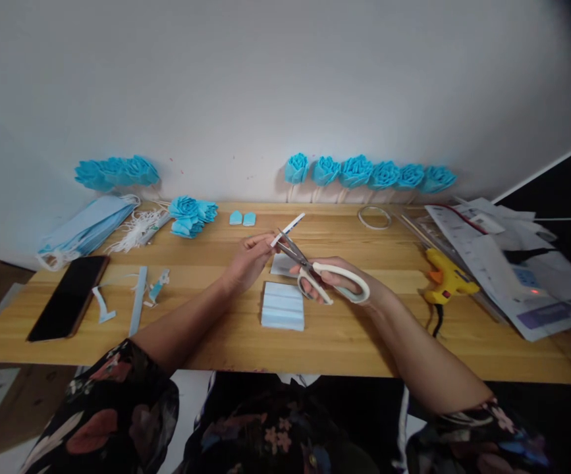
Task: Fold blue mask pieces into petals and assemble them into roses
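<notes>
My left hand (246, 261) pinches a narrow white strip (292, 225) that points up and to the right. My right hand (337, 271) grips scissors (342, 274) with white handles, fingers through the loops. The scissor blades are parted and lie across the strip close to my left fingertips. Below the hands rests a stack of pale blue pleated mask-fabric squares (282, 308). Another pale piece (282, 264) lies just beyond it, partly hidden by my right hand. Farther back are two small blue petal-shaped pieces (249, 218).
Blue fabric flowers (357, 172) on sticks lean against the wall. More flowers (186, 209), face masks (92, 224), a phone (68, 299) and scraps (157, 286) are at left. At right are a wire ring (374, 209), a yellow glue gun (448, 276) and papers (502, 289).
</notes>
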`<control>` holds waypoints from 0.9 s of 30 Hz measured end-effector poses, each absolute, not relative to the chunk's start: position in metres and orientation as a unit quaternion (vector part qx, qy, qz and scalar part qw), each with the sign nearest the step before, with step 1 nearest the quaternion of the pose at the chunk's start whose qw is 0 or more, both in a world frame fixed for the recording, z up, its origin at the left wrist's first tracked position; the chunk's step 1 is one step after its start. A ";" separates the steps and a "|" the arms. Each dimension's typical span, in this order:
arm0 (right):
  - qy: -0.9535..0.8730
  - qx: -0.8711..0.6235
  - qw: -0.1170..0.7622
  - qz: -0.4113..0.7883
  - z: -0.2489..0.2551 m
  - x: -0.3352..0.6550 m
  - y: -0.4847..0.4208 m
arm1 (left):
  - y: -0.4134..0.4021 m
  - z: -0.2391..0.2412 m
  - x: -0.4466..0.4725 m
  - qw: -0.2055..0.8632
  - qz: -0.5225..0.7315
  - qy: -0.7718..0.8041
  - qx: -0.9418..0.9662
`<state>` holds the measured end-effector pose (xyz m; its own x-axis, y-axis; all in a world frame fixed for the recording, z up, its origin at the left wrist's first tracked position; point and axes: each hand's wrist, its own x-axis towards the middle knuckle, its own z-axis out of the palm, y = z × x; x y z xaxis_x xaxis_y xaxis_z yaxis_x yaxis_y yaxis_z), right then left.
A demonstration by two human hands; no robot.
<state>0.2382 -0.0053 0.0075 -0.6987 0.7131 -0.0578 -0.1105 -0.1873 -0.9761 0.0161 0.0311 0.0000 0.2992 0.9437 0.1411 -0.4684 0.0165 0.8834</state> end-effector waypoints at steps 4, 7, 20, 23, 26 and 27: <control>-0.558 -0.247 0.302 0.733 -0.003 0.233 -0.003 | 0.027 -0.003 0.022 0.673 0.519 0.269 0.453; -0.546 -0.221 0.318 0.743 -0.010 0.229 -0.002 | 0.026 -0.006 0.023 0.669 0.505 0.278 0.469; -0.533 -0.253 0.338 0.734 0.008 0.227 -0.009 | 0.028 -0.003 0.017 0.654 0.482 0.271 0.517; -0.555 -0.290 0.313 0.714 0.013 0.228 -0.011 | 0.030 -0.002 0.016 0.650 0.499 0.281 0.500; -0.575 -0.298 0.281 0.708 0.015 0.228 -0.012 | 0.034 0.002 0.014 0.648 0.527 0.312 0.453; -0.578 -0.293 0.281 0.708 0.015 0.228 -0.012 | 0.035 0.003 0.014 0.652 0.533 0.319 0.435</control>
